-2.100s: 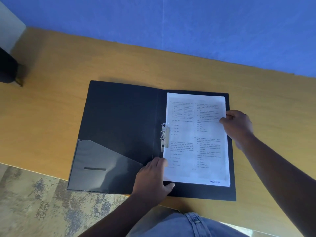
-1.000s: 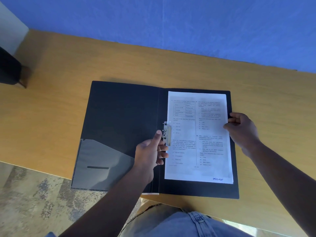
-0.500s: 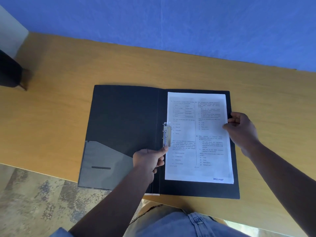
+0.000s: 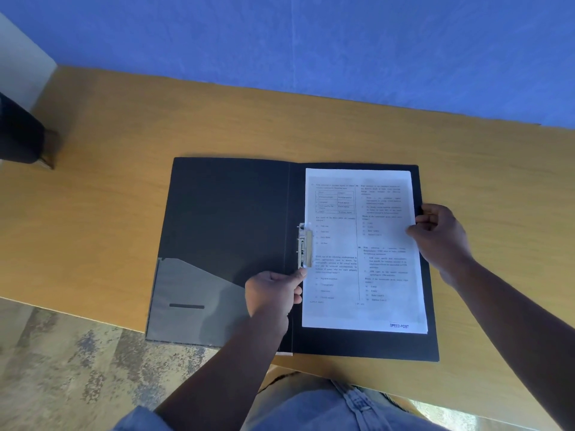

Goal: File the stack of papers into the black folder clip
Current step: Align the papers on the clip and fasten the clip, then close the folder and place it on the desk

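Note:
A black folder (image 4: 227, 213) lies open on the wooden table (image 4: 124, 150). A stack of printed white papers (image 4: 361, 250) rests on its right half. The metal clip (image 4: 304, 245) sits near the spine at the papers' left edge, with its lever over that edge. My left hand (image 4: 273, 293) is just below the clip, thumb and forefinger touching the clip's lower end. My right hand (image 4: 438, 234) grips the papers' right edge at mid-height, thumb on top.
A grey pocket (image 4: 193, 300) covers the lower part of the folder's left flap. A dark object (image 4: 18, 135) stands at the table's left end. A blue wall (image 4: 311, 42) runs behind the table. The folder's near edge overhangs the table's front edge.
My left hand moved from the papers' bottom-left corner up to the clip, then settled just under it with fingertips on its lower end. My right hand kept its hold on the papers.

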A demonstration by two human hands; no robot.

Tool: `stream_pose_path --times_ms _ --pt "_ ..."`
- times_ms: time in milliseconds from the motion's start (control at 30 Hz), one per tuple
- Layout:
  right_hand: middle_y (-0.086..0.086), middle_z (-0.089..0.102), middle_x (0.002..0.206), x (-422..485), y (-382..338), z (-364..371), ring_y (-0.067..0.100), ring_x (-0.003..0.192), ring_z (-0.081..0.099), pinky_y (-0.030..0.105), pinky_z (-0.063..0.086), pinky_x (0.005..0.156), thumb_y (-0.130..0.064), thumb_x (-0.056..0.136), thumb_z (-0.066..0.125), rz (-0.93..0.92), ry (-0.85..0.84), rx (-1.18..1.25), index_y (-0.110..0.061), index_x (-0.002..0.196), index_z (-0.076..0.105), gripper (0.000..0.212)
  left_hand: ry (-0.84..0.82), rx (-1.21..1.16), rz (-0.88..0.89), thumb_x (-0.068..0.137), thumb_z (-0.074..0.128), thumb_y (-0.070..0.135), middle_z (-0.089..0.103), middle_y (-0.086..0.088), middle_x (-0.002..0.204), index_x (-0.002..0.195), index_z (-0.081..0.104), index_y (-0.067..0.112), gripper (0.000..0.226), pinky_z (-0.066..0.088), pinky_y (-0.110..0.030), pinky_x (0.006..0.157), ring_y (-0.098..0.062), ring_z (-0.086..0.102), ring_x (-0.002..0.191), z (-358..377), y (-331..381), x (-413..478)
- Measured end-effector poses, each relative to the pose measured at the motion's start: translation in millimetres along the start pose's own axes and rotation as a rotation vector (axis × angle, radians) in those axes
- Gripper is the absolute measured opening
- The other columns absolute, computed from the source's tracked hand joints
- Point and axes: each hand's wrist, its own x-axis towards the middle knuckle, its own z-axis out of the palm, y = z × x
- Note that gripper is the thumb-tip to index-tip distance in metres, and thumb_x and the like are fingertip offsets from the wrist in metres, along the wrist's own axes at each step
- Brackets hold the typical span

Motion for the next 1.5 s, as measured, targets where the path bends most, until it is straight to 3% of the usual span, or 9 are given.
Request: stream_pose_path --times_ms 400,500,633,800,1000,1100,1233,1400,1500 --pt "0.007 0.054 0.127 -52 12 -6 0.017 0.096 0.060 0.031 0.051 0.074 -0.011 0.083 0.068 -0.305 0.001 -0.339 -0.015 0.133 0.053 0.053 0.125 -0.031 0.300 0.068 0.088 0.038 0.069 0.005 0.050 0.063 0.059 0.019 0.035 0.046 -0.021 0.042 -0.007 0.066 0.046 -38 9 -8" --pt "0.003 0.055 0.118 -81 18 -3 0.020 0.093 0.061 0.034 0.051 0.076 -0.005 0.083 0.069 -0.300 0.012 -0.297 -0.015 0.126 0.060 0.045 0.332 0.060 0.502 0.068 0.086 0.040 0.069 0.012 0.072 0.083 0.059 0.032 0.033 0.049 -0.017 0.053 0.001 0.065 0.064 -89 22 10" --pt "0.005 0.059 0.106 -124 24 16 0.023 0.085 0.063 0.032 0.049 0.070 0.008 0.076 0.073 -0.393 0.027 -0.259 -0.017 0.107 0.068 0.040 0.558 0.211 0.545 0.075 0.079 0.038 0.064 0.003 0.111 0.113 0.057 0.024 0.046 0.053 -0.045 0.084 -0.022 0.064 0.094 -157 30 48" --pt "0.003 0.061 0.101 -158 20 51 0.013 0.079 0.062 0.020 0.043 0.060 0.009 0.068 0.079 -0.411 -0.026 -0.254 -0.021 0.100 0.067 0.045 0.291 0.325 0.269 0.080 0.076 0.035 0.068 -0.006 0.123 0.140 0.042 0.011 0.073 0.048 -0.043 0.093 -0.031 0.061 0.115 -202 31 75" --pt "-0.014 0.060 0.096 -161 4 60 0.005 0.080 0.062 0.017 0.044 0.061 -0.002 0.075 0.078 -0.384 -0.082 -0.205 -0.031 0.094 0.063 0.038 0.304 0.317 0.506 0.085 0.072 0.022 0.074 0.008 0.082 0.098 0.073 0.021 0.013 0.051 -0.034 0.065 -0.018 0.070 0.079 -218 49 33" --pt "-0.019 0.067 0.091 -156 -1 47 0.002 0.074 0.066 0.012 0.046 0.058 -0.006 0.083 0.073 -0.254 -0.159 -0.077 -0.032 0.085 0.064 0.028 0.255 0.206 0.634 0.086 0.071 0.026 0.071 0.016 0.070 0.085 0.070 0.028 0.003 0.041 -0.028 0.049 -0.001 0.057 0.049 -207 71 -18" --pt "-0.020 0.071 0.087 -158 -8 19 0.002 0.076 0.068 0.012 0.049 0.061 -0.008 0.085 0.070 -0.239 -0.301 0.031 -0.028 0.087 0.067 0.020 0.001 0.111 0.790 0.084 0.071 0.028 0.065 0.015 0.060 0.084 0.070 0.028 0.000 0.040 -0.017 0.045 0.000 0.051 0.045 -152 89 -95" --pt "-0.010 0.074 0.097 -169 -20 -27 0.016 0.082 0.073 0.026 0.055 0.064 -0.014 0.092 0.066 -0.175 -0.419 0.356 -0.030 0.108 0.064 0.023 -0.172 0.065 0.890 0.086 0.067 0.009 0.072 0.020 0.097 0.116 0.063 0.027 0.035 0.051 -0.014 0.061 0.002 0.067 0.090 -55 94 -149" --pt "-0.007 0.075 0.104 -177 -26 -49 0.020 0.088 0.074 0.025 0.057 0.066 -0.030 0.090 0.067 -0.213 -0.469 0.480 -0.027 0.112 0.067 0.022 -0.187 -0.002 0.911 0.080 0.067 0.009 0.072 0.016 0.102 0.117 0.061 0.023 0.040 0.056 -0.019 0.069 0.001 0.067 0.096 -3 91 -161"
